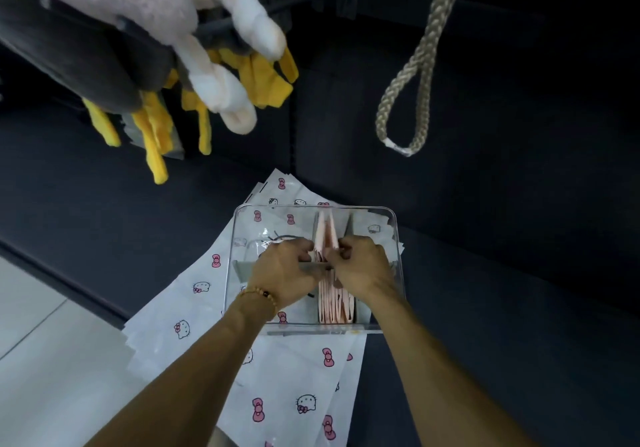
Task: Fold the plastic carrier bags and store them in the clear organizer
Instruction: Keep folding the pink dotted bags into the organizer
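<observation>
A clear organizer (pixel 242 211) stands on a pile of flat white carrier bags (pixel 194 311) printed with pink bows and cat faces. Inside it, several folded pink bags (pixel 325 228) stand upright in a row between grey dividers. My left hand (pixel 284 270), with a bead bracelet on the wrist, and my right hand (pixel 360 266) are both inside the organizer. Their fingers are curled and pinch the tops of the folded pink bags from either side. The middle of the row is hidden under my hands.
The bags and organizer lie on a dark surface (pixel 485 273). A plush toy (pixel 138 31) with yellow strips hangs at the top left. A braided rope loop (pixel 408 93) hangs at the top right. Pale floor (pixel 34 360) shows at the lower left.
</observation>
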A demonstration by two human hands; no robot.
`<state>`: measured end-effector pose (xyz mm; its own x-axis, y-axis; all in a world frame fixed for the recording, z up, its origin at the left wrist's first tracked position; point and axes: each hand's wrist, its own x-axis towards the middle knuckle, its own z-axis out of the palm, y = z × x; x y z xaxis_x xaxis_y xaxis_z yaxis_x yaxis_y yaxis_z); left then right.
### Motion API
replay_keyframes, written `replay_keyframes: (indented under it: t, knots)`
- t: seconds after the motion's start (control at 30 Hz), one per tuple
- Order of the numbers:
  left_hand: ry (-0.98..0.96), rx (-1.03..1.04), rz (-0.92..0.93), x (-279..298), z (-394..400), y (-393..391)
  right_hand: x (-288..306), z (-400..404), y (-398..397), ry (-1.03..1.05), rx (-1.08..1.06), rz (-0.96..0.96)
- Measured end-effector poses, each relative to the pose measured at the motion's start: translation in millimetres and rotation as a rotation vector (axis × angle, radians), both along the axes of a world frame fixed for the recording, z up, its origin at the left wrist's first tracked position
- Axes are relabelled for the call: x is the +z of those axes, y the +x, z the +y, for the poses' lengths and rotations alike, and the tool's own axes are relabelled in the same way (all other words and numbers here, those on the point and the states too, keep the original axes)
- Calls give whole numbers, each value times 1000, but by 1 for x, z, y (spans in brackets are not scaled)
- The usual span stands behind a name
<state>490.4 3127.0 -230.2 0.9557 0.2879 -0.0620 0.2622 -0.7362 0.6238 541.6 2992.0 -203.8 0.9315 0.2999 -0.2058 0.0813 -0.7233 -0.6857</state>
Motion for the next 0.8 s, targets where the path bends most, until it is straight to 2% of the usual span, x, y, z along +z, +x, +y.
replay_keyframes:
  t: [0.1, 0.23, 0.4, 0.6, 0.8]
  knots:
    - [196, -125, 38, 1, 8, -4, -4, -9, -3, 59, 23, 32]
    - [208, -131, -87, 7, -3, -6, -1, -22, -11, -24, 92, -147]
    - [255, -183, -293, 22, -37, 6, 15, -53, -14, 39, -36, -303]
    - [276, -256, -245, 26, -85, 22, 21, -100, -11, 39, -129, -221]
    - [190, -259, -151, 4, -93, 32, 2, -110, -3, 4, -91, -79]
